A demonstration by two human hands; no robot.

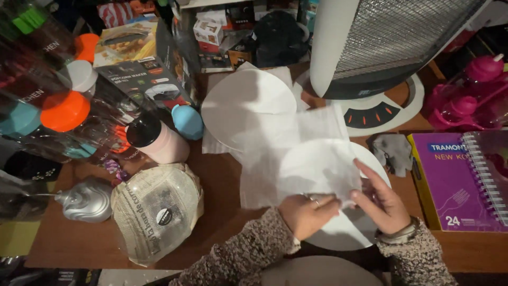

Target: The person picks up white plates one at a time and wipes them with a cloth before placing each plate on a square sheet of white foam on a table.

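Two white plates (248, 106) on a cluttered brown table (222, 180) beside a heater (370, 47).

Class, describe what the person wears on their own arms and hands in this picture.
Both arms are in speckled grey-brown knitted sleeves. The left hand has a ring on one finger. The right hand has a pale band at the wrist.

We see a white plate (346, 233) under thin white paper (275, 169), speckled grey-brown knit sleeves (238, 259), a brown wood desk (222, 180), a purple box (450, 180), an orange lid (64, 111), a light blue egg-shaped thing (187, 122) and a newsprint-wrapped bundle (156, 212).
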